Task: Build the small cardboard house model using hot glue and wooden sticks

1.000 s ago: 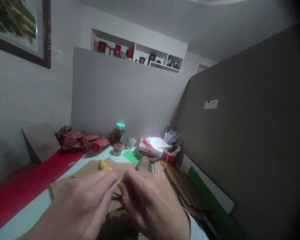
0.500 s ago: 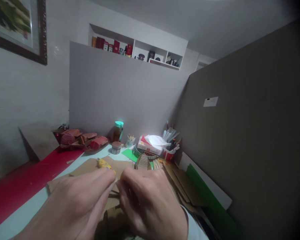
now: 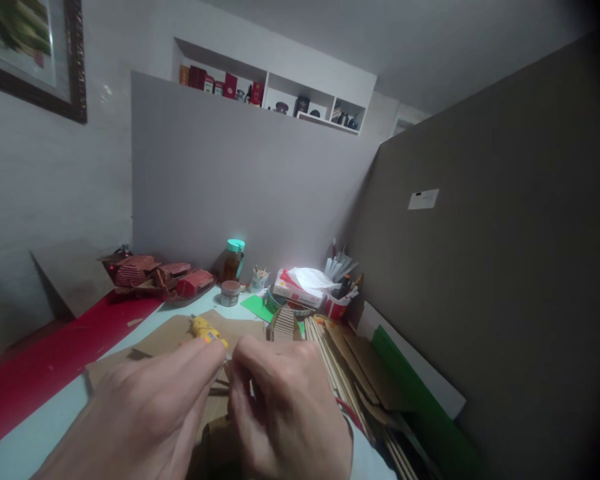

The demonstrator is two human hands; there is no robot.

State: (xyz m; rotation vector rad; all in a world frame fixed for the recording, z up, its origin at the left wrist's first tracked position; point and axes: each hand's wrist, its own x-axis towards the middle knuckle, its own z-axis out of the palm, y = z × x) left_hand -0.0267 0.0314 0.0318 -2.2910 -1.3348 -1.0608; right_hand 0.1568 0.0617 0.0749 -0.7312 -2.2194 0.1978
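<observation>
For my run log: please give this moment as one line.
left hand, right hand: fingertips pinched together | under: brown cardboard sheet | behind: yellow tool

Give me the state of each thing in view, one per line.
left hand: fingers pinched together, meeting the right hand's; whatever they hold is hidden
right hand: fingers curled in a pinch
yellow tool: lying on the cardboard sheet
jar with teal lid: upright, closed
pen cup: upright, full
</observation>
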